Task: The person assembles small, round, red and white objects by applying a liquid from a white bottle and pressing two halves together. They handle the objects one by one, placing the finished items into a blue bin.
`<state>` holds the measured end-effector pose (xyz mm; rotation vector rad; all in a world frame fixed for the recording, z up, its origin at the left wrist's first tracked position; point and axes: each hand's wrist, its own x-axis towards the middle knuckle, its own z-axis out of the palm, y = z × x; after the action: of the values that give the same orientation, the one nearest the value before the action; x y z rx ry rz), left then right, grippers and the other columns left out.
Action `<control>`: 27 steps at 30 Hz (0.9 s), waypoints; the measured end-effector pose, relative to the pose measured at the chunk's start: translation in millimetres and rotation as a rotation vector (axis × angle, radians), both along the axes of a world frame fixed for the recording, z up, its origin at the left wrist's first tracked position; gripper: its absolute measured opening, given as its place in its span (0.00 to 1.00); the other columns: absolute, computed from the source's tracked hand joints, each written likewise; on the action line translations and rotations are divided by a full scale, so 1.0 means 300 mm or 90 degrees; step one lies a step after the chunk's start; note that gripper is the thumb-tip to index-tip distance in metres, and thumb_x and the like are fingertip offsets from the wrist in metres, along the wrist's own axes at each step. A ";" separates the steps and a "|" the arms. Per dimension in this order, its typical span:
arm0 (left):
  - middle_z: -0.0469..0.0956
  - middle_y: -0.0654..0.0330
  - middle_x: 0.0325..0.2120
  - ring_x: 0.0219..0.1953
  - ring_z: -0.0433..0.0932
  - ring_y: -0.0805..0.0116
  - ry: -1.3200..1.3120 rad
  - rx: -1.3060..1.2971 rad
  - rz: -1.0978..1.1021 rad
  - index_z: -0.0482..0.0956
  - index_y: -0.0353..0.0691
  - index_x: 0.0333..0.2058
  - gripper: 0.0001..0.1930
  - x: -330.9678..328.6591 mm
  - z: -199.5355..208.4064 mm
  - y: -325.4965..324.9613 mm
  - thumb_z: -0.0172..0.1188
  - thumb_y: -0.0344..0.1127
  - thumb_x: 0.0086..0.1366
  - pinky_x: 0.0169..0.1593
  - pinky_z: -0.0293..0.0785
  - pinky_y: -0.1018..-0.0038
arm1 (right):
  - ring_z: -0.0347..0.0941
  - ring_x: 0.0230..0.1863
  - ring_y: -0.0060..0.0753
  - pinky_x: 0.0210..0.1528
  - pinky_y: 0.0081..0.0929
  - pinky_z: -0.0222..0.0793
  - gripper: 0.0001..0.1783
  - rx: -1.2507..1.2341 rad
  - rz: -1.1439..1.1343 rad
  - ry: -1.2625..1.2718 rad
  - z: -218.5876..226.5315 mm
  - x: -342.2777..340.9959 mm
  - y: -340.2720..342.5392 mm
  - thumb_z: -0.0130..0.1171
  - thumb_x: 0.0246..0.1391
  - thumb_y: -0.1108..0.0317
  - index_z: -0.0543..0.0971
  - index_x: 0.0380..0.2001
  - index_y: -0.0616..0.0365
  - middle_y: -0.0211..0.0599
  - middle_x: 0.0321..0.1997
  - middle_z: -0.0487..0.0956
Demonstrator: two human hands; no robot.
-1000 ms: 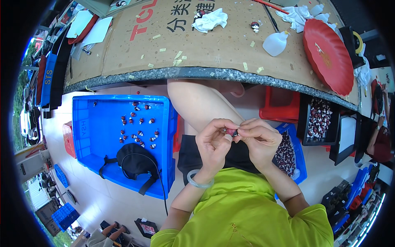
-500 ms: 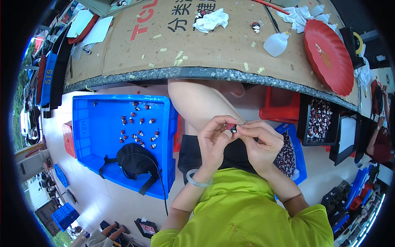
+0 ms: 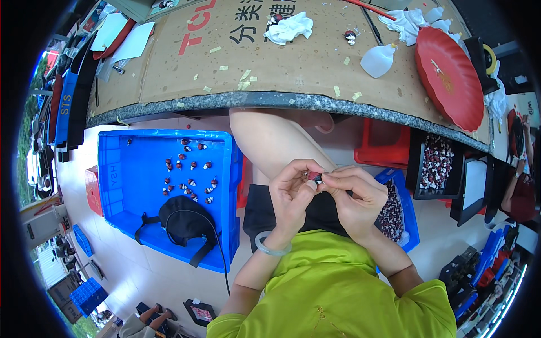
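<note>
Between my two hands, above my lap, is a small figurine (image 3: 315,177) in dark red and black. My left hand (image 3: 294,188) pinches it from the left with thumb and forefinger, and a bracelet circles that wrist. From the other side, the thumb and fingers of my right hand (image 3: 358,194) close on its right end. My fingertips cover much of the figurine. Similar red, black and white figurines (image 3: 193,165) lie scattered in the blue crate (image 3: 135,225) to my left, beside a black bag (image 3: 186,219).
Ahead is a cardboard-covered table (image 3: 315,62) holding a white cloth (image 3: 290,28), a single figurine (image 3: 350,37), a plastic bottle (image 3: 378,60) and a red tray (image 3: 448,79). On the right, a black tray (image 3: 414,186) and a blue bin (image 3: 414,228) hold many small figurines. A cable (image 3: 225,265) hangs over the crate's edge.
The figurine has turned slightly between my fingertips, so less of it shows. Both hands stay in nearly the same place.
</note>
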<state>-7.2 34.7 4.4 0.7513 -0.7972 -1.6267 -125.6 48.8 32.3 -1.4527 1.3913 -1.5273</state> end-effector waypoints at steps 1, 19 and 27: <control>0.72 0.58 0.33 0.34 0.70 0.79 -0.004 -0.010 0.003 0.72 0.26 0.37 0.12 0.000 -0.001 0.000 0.43 0.18 0.53 0.40 0.71 0.82 | 0.78 0.27 0.28 0.31 0.20 0.76 0.12 -0.002 0.002 0.002 0.001 0.001 0.001 0.55 0.39 0.91 0.81 0.27 0.66 0.41 0.28 0.79; 0.72 0.62 0.31 0.28 0.67 0.82 0.153 0.162 -0.046 0.71 0.29 0.38 0.11 -0.005 -0.001 -0.004 0.46 0.24 0.56 0.31 0.62 0.85 | 0.77 0.24 0.25 0.27 0.17 0.72 0.09 0.018 -0.034 0.065 -0.004 0.001 0.003 0.64 0.37 0.85 0.81 0.26 0.63 0.38 0.24 0.79; 0.73 0.62 0.27 0.26 0.68 0.81 0.139 0.242 -0.109 0.72 0.29 0.35 0.10 0.019 0.016 -0.030 0.45 0.24 0.56 0.29 0.63 0.83 | 0.74 0.22 0.24 0.25 0.18 0.68 0.10 0.050 -0.037 0.082 -0.009 -0.010 0.010 0.68 0.34 0.80 0.81 0.26 0.63 0.37 0.22 0.79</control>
<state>-1.6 25.8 9.2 0.7666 -0.4069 -2.0076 -128.5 51.9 29.6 -1.4964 1.5630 -1.4184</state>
